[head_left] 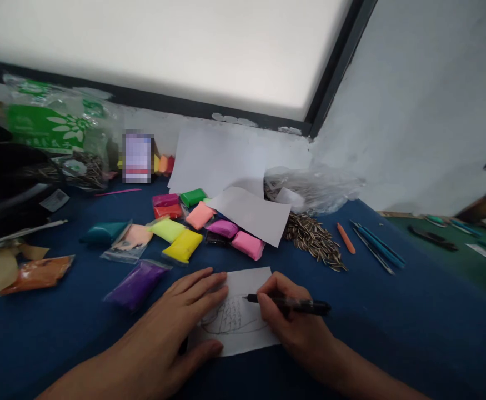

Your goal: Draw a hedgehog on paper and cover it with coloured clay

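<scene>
A small white sheet of paper (251,341) lies on the blue table, with a dark line drawing (231,315) of curved outlines and rows of small marks. My left hand (184,319) rests flat with fingers spread over the sheet's left side, covering part of the drawing. Pinched in my right hand (295,316) is a black pen (305,305), its tip at the upper right of the marked rows. The right hand's lower side sits on the sheet's right edge.
Several colourful clay packets, among them a purple clay packet (136,284), lie beyond my hands. Sunflower seeds (313,239) are heaped near a clear plastic bag (317,189). Blue tweezers (378,244) and an orange stick (346,239) lie right. Blank paper (218,155) leans against the wall.
</scene>
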`<state>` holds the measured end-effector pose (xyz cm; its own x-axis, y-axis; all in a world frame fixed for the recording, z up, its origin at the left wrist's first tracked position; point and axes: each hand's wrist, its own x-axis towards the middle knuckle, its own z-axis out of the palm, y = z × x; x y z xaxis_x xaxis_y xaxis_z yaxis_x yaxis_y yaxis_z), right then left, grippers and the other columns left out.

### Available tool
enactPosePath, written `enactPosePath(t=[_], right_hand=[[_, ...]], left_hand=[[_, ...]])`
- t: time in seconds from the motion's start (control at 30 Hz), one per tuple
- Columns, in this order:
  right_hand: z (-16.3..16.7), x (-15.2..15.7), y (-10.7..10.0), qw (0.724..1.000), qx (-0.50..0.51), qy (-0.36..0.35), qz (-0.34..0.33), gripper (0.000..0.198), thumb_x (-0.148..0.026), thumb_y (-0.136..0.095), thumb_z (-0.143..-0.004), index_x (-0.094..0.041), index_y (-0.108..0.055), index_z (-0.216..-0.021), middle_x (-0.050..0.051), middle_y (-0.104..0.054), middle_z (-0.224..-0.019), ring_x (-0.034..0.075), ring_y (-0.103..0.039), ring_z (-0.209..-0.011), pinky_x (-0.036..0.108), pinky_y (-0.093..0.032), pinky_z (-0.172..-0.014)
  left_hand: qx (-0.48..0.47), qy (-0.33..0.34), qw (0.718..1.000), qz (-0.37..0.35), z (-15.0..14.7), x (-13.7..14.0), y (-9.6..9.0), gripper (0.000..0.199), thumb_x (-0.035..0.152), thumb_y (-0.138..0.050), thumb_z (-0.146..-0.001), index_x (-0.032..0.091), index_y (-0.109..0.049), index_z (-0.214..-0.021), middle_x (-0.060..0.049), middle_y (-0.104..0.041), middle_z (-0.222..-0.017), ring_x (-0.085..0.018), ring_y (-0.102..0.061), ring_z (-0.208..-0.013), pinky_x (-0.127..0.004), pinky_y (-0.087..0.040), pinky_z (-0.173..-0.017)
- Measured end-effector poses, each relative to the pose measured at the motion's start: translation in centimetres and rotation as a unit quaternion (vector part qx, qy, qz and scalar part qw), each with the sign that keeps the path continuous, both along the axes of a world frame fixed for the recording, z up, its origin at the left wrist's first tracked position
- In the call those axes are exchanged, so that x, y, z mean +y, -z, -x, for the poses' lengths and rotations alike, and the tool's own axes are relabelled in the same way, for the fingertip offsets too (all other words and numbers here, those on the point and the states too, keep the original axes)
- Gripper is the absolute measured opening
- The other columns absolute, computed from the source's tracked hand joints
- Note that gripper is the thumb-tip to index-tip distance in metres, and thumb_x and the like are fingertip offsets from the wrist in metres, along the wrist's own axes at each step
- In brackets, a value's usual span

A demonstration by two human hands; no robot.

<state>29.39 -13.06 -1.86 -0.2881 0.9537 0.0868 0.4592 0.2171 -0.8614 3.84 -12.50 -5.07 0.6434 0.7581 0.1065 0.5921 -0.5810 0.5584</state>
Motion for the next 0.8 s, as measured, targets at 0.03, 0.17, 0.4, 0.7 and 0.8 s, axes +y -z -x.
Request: enactPosePath(t=[0.03,0.17,0.4,0.7,0.8], right_hand=[[0.00,0.00,-0.03,1.000,0.002,-0.001,0.005,0.022,-0.032,-0.052,-0.096,-0.019,-0.053,-0.077,-0.003,-0.050,-0.063,0.011,-0.042,-0.054,0.023,-0.033,-0.048],[0.04,0.03,-0.08,1.000,0.001,-0.004,0.005,0.021,-0.032,-0.053,-0.095,-0.020,-0.054,-0.077,-0.004,-0.051,-0.062,0.011,-0.042,-0.052,0.023,-0.033,-0.047],[-0.05,-0.16,0.08,1.000,-0.012,0.002,-0.021,0.020,-0.027,-0.052,-0.094,-0.021,-0.051,-0.075,-0.004,-0.050,-0.059,0.011,-0.043,-0.050,0.023,-0.033,-0.048],[-0.02,-0.24,-0.04,1.000,-0.016,-0.004,-0.015,0.020,-0.027,-0.051,-0.093,-0.021,-0.049,-0.073,-0.004,-0.049,-0.060,0.011,-0.043,-0.050,0.024,-0.032,-0.048],[-0.09,-0.35,-0.04,1.000,-0.012,0.003,0.000,0.021,-0.029,-0.051,-0.093,-0.021,-0.050,-0.074,-0.004,-0.047,-0.060,0.011,-0.041,-0.050,0.023,-0.032,-0.046]], left_hand=[[-0.005,-0.001,1.000,-0.002,0.00,-0.01,0.00,0.069,0.034,-0.067,-0.094,0.040,-0.037,-0.155,0.000,-0.035,-0.165,-0.037,-0.029,-0.151,-0.062,-0.038,-0.115],[-0.023,-0.003,1.000,-0.012,0.13,-0.12,0.01,0.068,0.033,-0.069,-0.093,0.039,-0.040,-0.154,-0.001,-0.037,-0.163,-0.037,-0.031,-0.150,-0.059,-0.040,-0.115],[-0.012,-0.001,1.000,-0.006,0.18,-0.15,0.02,0.068,0.035,-0.067,-0.094,0.041,-0.037,-0.155,0.000,-0.035,-0.164,-0.037,-0.030,-0.150,-0.061,-0.039,-0.115],[-0.010,-0.002,1.000,-0.006,0.10,-0.23,0.11,0.069,0.035,-0.066,-0.095,0.041,-0.034,-0.156,0.000,-0.035,-0.165,-0.037,-0.028,-0.151,-0.063,-0.038,-0.115],[-0.008,-0.004,1.000,-0.005,0.01,-0.19,-0.05,0.068,0.034,-0.067,-0.094,0.040,-0.037,-0.155,-0.001,-0.035,-0.164,-0.037,-0.029,-0.151,-0.063,-0.038,-0.115]])
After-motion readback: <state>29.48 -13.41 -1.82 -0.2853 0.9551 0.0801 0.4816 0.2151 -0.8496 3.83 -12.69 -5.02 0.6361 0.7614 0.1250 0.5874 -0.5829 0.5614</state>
